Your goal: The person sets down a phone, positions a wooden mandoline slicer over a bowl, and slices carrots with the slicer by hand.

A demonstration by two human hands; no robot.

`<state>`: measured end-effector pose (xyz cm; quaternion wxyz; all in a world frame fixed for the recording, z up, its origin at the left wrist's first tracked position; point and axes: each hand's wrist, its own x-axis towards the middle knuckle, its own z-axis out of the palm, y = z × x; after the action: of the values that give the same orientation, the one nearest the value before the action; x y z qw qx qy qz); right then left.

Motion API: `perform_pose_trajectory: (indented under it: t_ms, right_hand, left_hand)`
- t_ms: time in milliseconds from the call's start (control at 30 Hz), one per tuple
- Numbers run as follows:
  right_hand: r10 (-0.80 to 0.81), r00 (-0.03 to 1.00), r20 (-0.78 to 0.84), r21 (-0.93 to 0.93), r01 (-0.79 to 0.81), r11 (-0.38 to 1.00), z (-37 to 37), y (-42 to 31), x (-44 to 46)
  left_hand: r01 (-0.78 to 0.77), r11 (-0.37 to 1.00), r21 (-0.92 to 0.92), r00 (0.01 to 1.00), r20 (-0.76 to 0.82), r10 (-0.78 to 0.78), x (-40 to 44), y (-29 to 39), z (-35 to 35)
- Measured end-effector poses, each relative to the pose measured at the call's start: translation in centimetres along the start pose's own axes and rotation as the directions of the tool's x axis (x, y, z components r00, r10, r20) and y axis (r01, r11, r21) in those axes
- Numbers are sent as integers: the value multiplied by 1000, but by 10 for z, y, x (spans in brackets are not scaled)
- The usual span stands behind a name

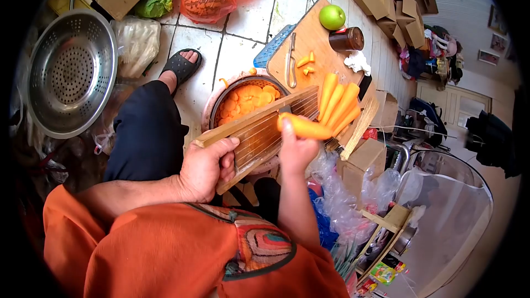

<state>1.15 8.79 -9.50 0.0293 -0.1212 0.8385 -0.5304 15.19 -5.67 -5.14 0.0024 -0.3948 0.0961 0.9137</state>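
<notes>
"Slicer (255, 142) first, since it sits furthest left: how do you have it?"

"My left hand (203, 166) is closed on its lower left end, thumb lying along the wooden frame, fingers curled in beneath the thumb. It slants over the near side of the pot (213, 109) that holds the orange slices (245, 101)."

"And how does it handle?"

"I'd call it stiff and fairly light, a bit slick if juice gets on the wood. The frame near the end is the place to grip, well away from any cutting edge; I can't make one out from here. Its long axis climbs from lower left to upper right."

"Moving right, what about the other side?"

"My right hand (297, 146) is wrapped round a carrot (309, 128), with only the gap its thickness needs. It's held above the slicer's face, though I can't tell if the two touch."

"Which way does it point?"

"Nearly level, one end to the left over the slicer, the other to the right and slightly lower. I expect it's firm, light and slippery where peeled, and could snap if bent. Best held round the thick part, fingertips back from the leading end."

"Anything further right?"

"A bunch of peeled carrots (343, 102), just past the slicer's upper end."
</notes>
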Motion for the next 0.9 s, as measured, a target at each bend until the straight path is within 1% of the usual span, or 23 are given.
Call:
perform_pose_trajectory:
  t_ms: [33,67,100,133,233,267,333,367,400,467,500,533,600,667,733,767,800,867,900]
  right_hand:
    - [23,1000,9,37,-23,999,-5,12,14]
    - [23,999,24,40,-24,999,-11,27,27]
    - [26,1000,15,96,-27,995,-11,33,31]
    - [29,1000,8,150,-30,988,-12,38,33]
    - [18,999,36,174,-24,985,-15,43,33]
    - [23,1000,22,178,-26,984,-16,40,33]
    - [113,991,76,116,-122,986,-23,25,35]
    - [140,989,44,152,-145,978,-27,22,35]
    - [153,988,6,101,-153,983,-30,17,37]
    - [173,985,1,163,-171,972,-33,5,41]
    - [133,990,41,126,-137,982,-35,15,45]
    - [151,988,23,105,-153,983,-36,24,47]
    - [88,995,39,79,-91,993,-34,18,47]
    - [121,992,38,90,-124,988,-33,7,38]
    - [77,990,115,68,-85,994,-28,-9,14]
    - [-102,983,154,-72,114,991,-26,-25,-3]
    - [-266,940,216,-202,309,929,-25,-43,-18]
    - [-352,887,300,-325,442,836,-27,-67,-31]
    - [-336,911,237,-254,392,884,-26,-53,-28]
  left_hand:
    - [-4,1000,4,1000,3,4,-1,2,2]
    - [-3,1000,9,1000,-28,3,-1,3,4]
    - [7,1000,15,998,-59,-6,-2,3,6]
    - [12,1000,18,998,-55,-11,-1,2,5]
    - [15,999,33,1000,-1,-15,2,2,0]
    - [21,999,47,1000,1,-21,2,3,0]
    - [17,999,34,1000,18,-17,2,4,1]
    - [17,999,39,1000,17,-18,2,5,1]
    - [25,998,55,999,19,-26,1,5,2]
    - [1,998,61,1000,-26,1,0,5,4]
    - [2,997,71,999,-49,2,0,5,6]
    - [6,996,90,999,-41,-2,1,5,5]
    - [-18,995,94,998,-52,23,3,3,4]
    - [-19,991,134,998,-59,27,1,2,6]
    - [-26,986,162,995,-89,40,0,2,8]
    - [-34,984,172,996,-78,48,1,1,6]
    - [-32,983,183,996,-76,47,2,0,5]
    - [-21,983,180,994,-103,40,2,-2,4]
    - [-18,981,195,994,-103,39,3,-2,3]
